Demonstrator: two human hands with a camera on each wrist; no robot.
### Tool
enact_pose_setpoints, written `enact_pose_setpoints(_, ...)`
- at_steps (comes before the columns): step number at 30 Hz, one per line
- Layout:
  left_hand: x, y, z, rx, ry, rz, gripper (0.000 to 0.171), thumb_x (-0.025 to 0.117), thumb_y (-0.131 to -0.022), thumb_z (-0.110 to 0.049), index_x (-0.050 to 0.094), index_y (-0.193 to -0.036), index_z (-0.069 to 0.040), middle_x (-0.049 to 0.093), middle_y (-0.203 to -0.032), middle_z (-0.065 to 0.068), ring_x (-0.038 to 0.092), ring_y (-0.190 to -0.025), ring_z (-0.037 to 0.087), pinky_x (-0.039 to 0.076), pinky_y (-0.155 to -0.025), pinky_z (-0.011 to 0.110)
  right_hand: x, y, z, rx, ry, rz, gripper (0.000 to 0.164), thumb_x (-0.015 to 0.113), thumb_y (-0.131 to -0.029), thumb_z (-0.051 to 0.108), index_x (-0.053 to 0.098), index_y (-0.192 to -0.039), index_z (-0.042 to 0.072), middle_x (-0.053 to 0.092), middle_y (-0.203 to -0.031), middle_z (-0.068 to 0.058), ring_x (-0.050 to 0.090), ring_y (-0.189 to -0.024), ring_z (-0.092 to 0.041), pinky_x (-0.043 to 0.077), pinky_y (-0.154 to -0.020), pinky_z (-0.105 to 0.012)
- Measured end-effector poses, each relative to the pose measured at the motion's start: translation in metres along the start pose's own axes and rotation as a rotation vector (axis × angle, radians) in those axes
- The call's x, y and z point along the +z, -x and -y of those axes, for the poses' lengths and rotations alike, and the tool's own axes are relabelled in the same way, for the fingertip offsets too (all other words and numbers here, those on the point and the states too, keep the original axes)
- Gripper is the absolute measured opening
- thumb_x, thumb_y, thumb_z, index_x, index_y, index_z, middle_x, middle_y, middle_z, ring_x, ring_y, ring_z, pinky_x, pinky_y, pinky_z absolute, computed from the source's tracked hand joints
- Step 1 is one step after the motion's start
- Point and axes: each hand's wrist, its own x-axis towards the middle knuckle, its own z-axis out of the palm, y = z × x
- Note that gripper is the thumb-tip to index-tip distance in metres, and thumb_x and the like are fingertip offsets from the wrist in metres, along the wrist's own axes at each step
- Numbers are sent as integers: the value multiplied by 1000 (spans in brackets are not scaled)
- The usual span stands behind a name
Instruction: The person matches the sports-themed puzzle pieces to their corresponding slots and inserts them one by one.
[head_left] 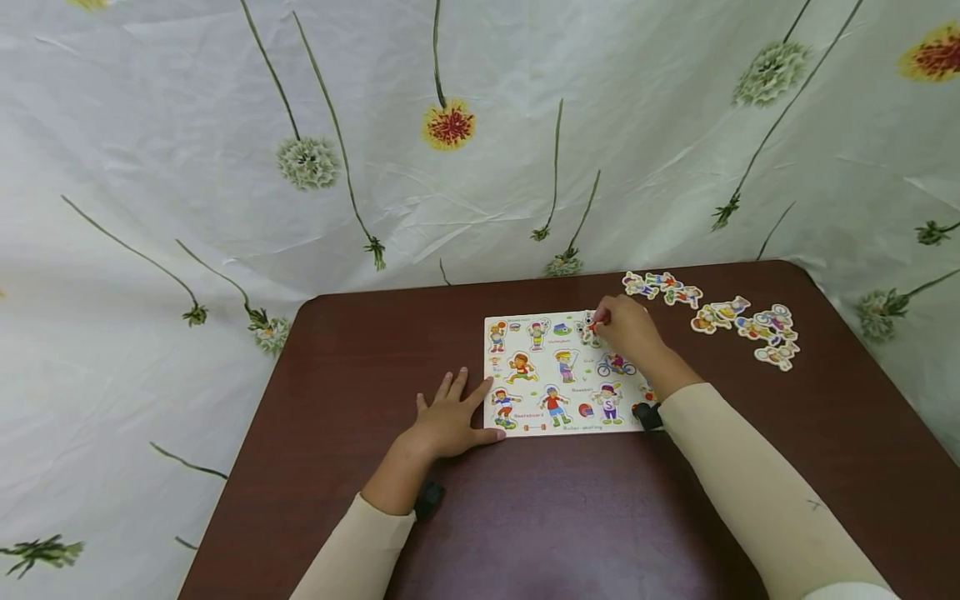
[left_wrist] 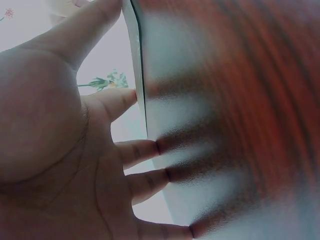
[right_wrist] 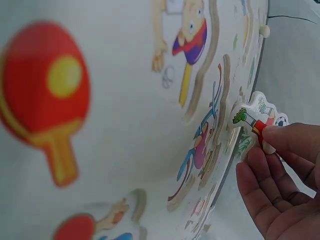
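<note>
A white puzzle board (head_left: 543, 383) printed with sports figures lies on the table, many of its shapes showing figures. At its upper right, my right hand (head_left: 628, 332) pinches a footballer puzzle piece (right_wrist: 260, 115) between thumb and fingers. The right wrist view shows that piece tilted at the board's surface; whether it sits in a recess I cannot tell. My left hand (head_left: 444, 425) is spread flat, its thumb and index finger touching the board's left edge. In the left wrist view the left palm (left_wrist: 55, 130) faces the camera, fingertips on the tabletop and board edge.
Several loose puzzle pieces (head_left: 662, 283) lie at the table's back edge, and more pieces (head_left: 776, 321) lie to the right of the board. The dark brown table (head_left: 360, 350) meets a white floral cloth (head_left: 495, 192) behind it.
</note>
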Motion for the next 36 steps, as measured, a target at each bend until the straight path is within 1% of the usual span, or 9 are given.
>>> enact_pose_setpoints(6, 0, 0, 0, -3, -1, -2, 89, 67, -88, -63, 26, -161, -34, 9, -171, 14, 5, -159, 39, 7, -116, 78, 3, -10, 0, -29, 94, 29, 3, 63, -94, 6, 61, -92, 4, 55, -94, -13, 53, -82, -27, 43, -72, -37)
enact_pose_setpoints(12, 0, 0, -1, -2, 1, -2, 89, 68, -88, -62, 27, -161, -33, 10, -171, 14, 5, -159, 39, 7, -116, 77, 4, -17, 0, -20, 119, 66, 4, 61, -94, 6, 61, -91, 4, 54, -94, -14, 52, -83, -27, 44, -71, -37)
enact_pose_setpoints(17, 0, 0, -2, -12, 9, 20, 90, 68, -89, -61, 24, -162, -33, 6, -172, 14, 2, -159, 38, 5, -117, 76, 6, -21, 0, -13, 131, 98, 5, 63, -92, 5, 61, -87, 5, 55, -92, -13, 51, -84, -26, 44, -71, -36)
enact_pose_setpoints(24, -2, 1, -2, -5, 7, 3, 88, 68, -89, -61, 26, -161, -33, 8, -171, 15, 3, -159, 39, 6, -116, 78, 11, -24, 2, -23, 185, 153, 9, 62, -96, 8, 62, -88, 6, 56, -97, -13, 52, -85, -26, 44, -72, -36)
enact_pose_setpoints(31, -4, 2, -3, -3, 15, -5, 89, 68, -88, -62, 26, -161, -34, 9, -171, 15, 5, -159, 39, 6, -116, 78, 11, -23, 5, -25, 204, 152, 8, 59, -98, 7, 64, -91, 5, 57, -98, -14, 53, -86, -27, 46, -76, -38)
enact_pose_setpoints(36, -5, 2, -3, -2, 21, -3, 88, 69, -88, -61, 27, -161, -33, 10, -171, 15, 4, -159, 39, 6, -116, 78, 11, -23, 3, -25, 183, 152, 8, 59, -98, 7, 65, -94, 4, 57, -99, -14, 53, -86, -27, 46, -76, -37)
